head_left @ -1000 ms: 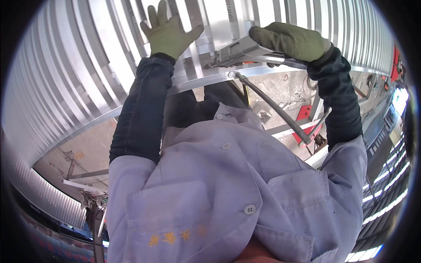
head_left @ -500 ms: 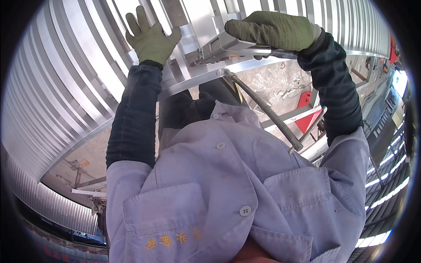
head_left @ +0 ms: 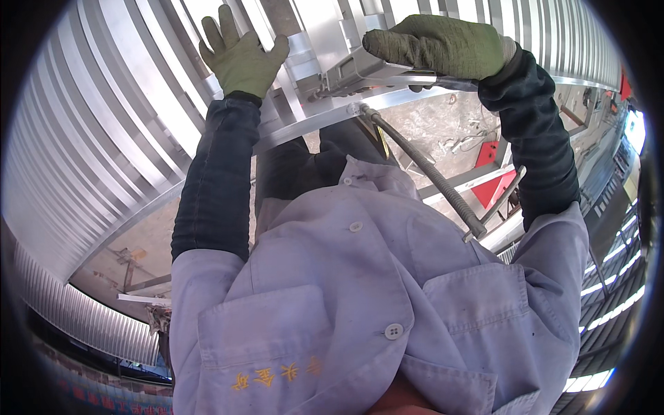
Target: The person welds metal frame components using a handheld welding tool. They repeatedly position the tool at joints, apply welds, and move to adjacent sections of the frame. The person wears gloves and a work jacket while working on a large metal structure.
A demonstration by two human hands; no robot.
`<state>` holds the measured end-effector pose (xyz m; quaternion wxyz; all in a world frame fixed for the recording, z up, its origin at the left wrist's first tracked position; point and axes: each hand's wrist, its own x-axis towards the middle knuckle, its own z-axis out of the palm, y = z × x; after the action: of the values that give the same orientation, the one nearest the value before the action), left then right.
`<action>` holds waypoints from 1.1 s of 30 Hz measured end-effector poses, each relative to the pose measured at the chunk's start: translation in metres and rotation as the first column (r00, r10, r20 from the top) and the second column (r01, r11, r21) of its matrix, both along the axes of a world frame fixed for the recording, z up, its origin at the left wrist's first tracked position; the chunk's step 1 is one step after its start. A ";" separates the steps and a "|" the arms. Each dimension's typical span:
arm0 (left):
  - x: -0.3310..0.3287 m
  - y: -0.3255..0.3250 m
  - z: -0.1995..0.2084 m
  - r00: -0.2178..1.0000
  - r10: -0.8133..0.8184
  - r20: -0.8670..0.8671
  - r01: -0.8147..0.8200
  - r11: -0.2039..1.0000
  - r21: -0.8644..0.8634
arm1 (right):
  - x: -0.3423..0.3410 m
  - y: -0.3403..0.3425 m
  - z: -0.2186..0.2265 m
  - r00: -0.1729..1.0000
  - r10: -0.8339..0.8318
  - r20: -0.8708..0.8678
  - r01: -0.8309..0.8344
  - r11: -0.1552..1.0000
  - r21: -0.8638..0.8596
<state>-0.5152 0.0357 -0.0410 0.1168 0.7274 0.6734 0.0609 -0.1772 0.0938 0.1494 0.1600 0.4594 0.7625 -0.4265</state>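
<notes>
My left hand, in a green work glove, rests on the pale metal slats with its fingers spread. My right hand, gloved the same way, is wrapped around a grey hand-held tool with a frame-like body; the glove hides its grip, and I cannot make out its exact kind. The tool's narrow end points left, low over the slats near a flat metal edge bar. Just right of my legs, a ribbed metal rod slants from that bar toward my body.
Slatted metal panels curve across the far side and down the left. Beyond the edge bar lies a dusty concrete floor with scraps and a red plate. A ribbed metal sheet stands at the lower left.
The whole view has shifted slightly. Both hands keep nearly the same places on the slats, and my right hand still holds the tool.
</notes>
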 end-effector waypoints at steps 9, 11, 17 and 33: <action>0.002 0.003 0.005 1.000 -0.006 -0.002 0.007 1.000 0.009 | 0.004 -0.004 -0.014 0.997 0.036 -0.065 -0.038 0.999 -0.021; 0.003 0.004 0.004 1.000 -0.011 0.005 0.011 1.000 0.001 | 0.007 -0.004 -0.018 0.995 0.006 -0.101 -0.009 1.000 -0.022; 0.000 0.000 -0.003 0.998 -0.002 0.062 -0.001 0.999 0.050 | -0.044 0.016 0.024 0.997 -0.040 0.067 0.057 0.961 -0.271; -0.003 -0.003 -0.015 1.000 -0.002 -0.019 0.005 0.993 0.119 | -0.037 0.015 -0.014 0.837 0.507 -0.205 -0.489 0.862 0.135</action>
<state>-0.5180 0.0328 -0.0557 0.0671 0.7348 0.6684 0.0938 -0.2143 0.1090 0.1349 0.1569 0.1977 0.8850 -0.3912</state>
